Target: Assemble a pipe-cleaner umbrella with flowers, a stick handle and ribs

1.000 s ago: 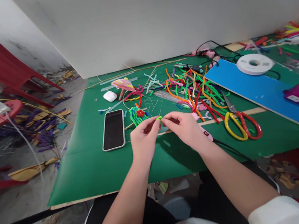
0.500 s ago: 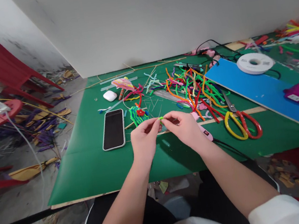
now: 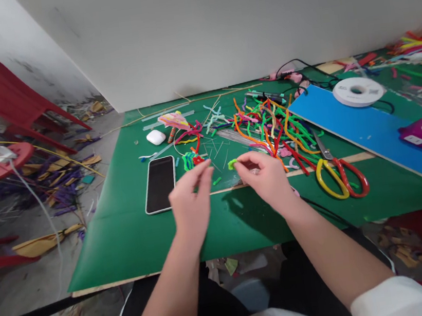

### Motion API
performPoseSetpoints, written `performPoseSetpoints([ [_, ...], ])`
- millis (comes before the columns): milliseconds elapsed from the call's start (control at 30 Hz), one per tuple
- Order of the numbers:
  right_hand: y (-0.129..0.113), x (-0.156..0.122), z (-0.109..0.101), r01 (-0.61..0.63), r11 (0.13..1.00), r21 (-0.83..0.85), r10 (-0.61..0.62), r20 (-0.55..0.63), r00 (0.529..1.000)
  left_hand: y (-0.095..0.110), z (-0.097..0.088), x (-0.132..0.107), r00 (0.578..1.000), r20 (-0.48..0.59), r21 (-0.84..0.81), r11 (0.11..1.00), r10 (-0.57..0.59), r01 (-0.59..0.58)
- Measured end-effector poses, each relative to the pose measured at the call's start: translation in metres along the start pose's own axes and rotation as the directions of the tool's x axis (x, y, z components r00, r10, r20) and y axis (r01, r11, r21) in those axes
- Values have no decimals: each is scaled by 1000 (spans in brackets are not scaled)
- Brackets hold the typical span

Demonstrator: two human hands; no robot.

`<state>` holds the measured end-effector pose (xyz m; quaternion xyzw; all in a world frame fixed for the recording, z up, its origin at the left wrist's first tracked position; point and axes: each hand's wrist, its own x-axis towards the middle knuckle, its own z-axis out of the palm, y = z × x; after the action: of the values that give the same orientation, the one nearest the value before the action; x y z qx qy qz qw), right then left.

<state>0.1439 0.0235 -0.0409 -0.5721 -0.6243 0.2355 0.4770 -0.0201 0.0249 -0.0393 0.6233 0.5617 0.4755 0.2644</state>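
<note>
My right hand (image 3: pixel 262 179) pinches a small curled piece of light green pipe cleaner (image 3: pixel 232 164) between thumb and fingertips, above the green table. To its left, my left hand (image 3: pixel 191 194) is apart from that piece, thumb and index fingertips brought together. Whether anything thin is between them I cannot make out. Behind the left hand lies a striped blue and green pipe-cleaner shape with a red flower (image 3: pixel 198 159), partly covered by the fingers. A short green offcut (image 3: pixel 217 181) rests on the table between my hands. A pink-handled tool is mostly hidden behind my right hand.
A phone (image 3: pixel 160 184) lies left of my hands, with a white case (image 3: pixel 156 137) behind it. Tangled pipe cleaners (image 3: pixel 268 119) spread beyond my right hand. Scissors (image 3: pixel 341 177), a blue board (image 3: pixel 329 109) and a ribbon spool (image 3: pixel 346 96) are on the right.
My hands have moved apart. The left hand has let go of the light green piece and shifted left; the right hand keeps it. A short green offcut now shows on the table.
</note>
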Motion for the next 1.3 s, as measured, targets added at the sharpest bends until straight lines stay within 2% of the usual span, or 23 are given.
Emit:
performPoseSetpoints([
  [67, 4, 3, -7, -31, 999, 23, 31, 14, 999, -11, -21, 11, 995, -95, 144, 990, 22, -8],
  [100, 6, 5, -10, -55, 998, 32, 54, 34, 998, -18, -30, 16, 994, -107, 221, 975, 35, -11],
  [133, 8, 6, -12, -81, 996, 40, 78, 57, 995, -25, -37, 22, 995, -76, 312, 949, 60, -34],
  [167, 9, 7, -14, -107, 993, 51, 102, 81, 991, -33, -41, 27, 997, 6, 405, 911, 79, -75],
  [233, 9, 9, -17, -154, 985, 76, 144, 124, 982, -44, -39, 35, 985, 152, 494, 857, 85, -150],
  [300, 8, 9, -19, -176, 982, 68, 162, 173, 971, -51, -29, 39, 974, 220, 494, 855, 56, -161],
  [400, 7, 7, -22, -144, 989, -32, 147, 283, 948, -54, -14, 41, 981, 194, 468, 876, 27, -116],
  [467, 7, 5, -21, -85, 986, -142, 134, 382, 914, -53, -9, 41, 987, 160, 432, 898, 18, -86],
  [567, 6, -1, -13, 71, 945, -319, 121, 541, 832, -52, -10, 39, 995, 95, 330, 943, 9, -40],
  [633, 4, -4, -9, 155, 908, -390, 122, 599, 792, -51, -11, 37, 999, 54, 235, 972, 5, -18],
  [733, 3, -4, -22, 180, 890, -420, 128, 607, 784, -50, -8, 32, 1000, 7, 56, 998, 13, -13],
  [800, 6, -1, -44, 158, 879, -450, 159, 589, 792, -46, -5, 28, 999, -38, -198, 980, -14, 7],
  [833, 8, 1, -56, 98, 858, -504, 235, 555, 798, -44, -4, 27, 997, -58, -352, 936, -49, 25],
  [867, 11, 2, -68, 19, 784, -620, 343, 459, 819, -41, -3, 25, 993, -73, -500, 864, -97, 48],
  [900, 15, 4, -77, -33, 691, -722, 432, 377, 819, -37, -3, 24, 985, -81, -623, 779, -149, 67],
  [933, 18, 4, -84, -66, 617, -784, 514, 338, 789, -34, -3, 24, 977, -84, -707, 703, -195, 80],
  [967, 21, 4, -87, -90, 581, -809, 569, 324, 755, -30, -4, 23, 969, -86, -763, 641, -231, 85],
  [1033, 27, 3, -84, -99, 596, -797, 609, 369, 702, -23, -5, 21, 958, -91, -819, 568, -272, 84],
  [1067, 30, 2, -80, -97, 603, -792, 611, 381, 694, -20, -6, 21, 955, -99, -827, 557, -280, 78],
  [1200, 43, -2, -66, -51, 603, -796, 539, 359, 762, -12, -8, 17, 942, -130, -847, 528, -311, 57],
  [1300, 50, 0, -67, -73, 657, -751, 492, 353, 796, -8, -10, 15, 935, -107, -861, 501, -339, 83],
])
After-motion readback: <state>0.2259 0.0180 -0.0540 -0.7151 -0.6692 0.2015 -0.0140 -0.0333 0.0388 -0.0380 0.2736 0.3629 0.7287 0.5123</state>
